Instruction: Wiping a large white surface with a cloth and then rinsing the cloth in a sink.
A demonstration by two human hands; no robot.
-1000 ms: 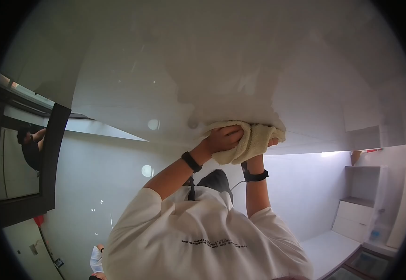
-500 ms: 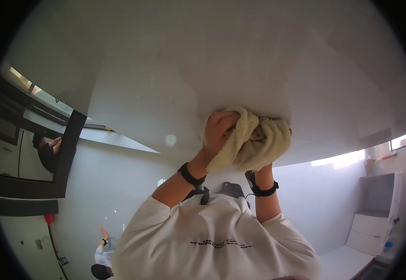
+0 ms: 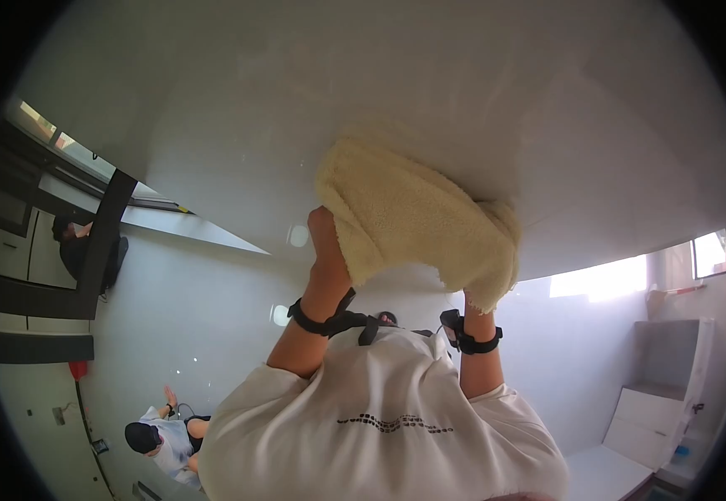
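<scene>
A fluffy pale yellow cloth (image 3: 413,217) lies pressed flat against a glossy white surface (image 3: 363,100) in the middle of the view. My left hand (image 3: 328,250) grips the cloth's left edge; a black band sits on that wrist. My right hand (image 3: 473,313) is almost wholly hidden under the cloth's lower right corner, with only the wrist and its black band showing. Both forearms rise from a white shirt (image 3: 380,426) at the lower edge.
A dark-framed panel (image 3: 87,250) stands at the left. Another person in a dark cap (image 3: 150,438) is at the lower left. White cabinets (image 3: 655,409) and a bright window (image 3: 710,250) are at the right.
The cloth and both hands have slid down and leftward across the white surface and now look much larger. The cloth has spread out flatter.
</scene>
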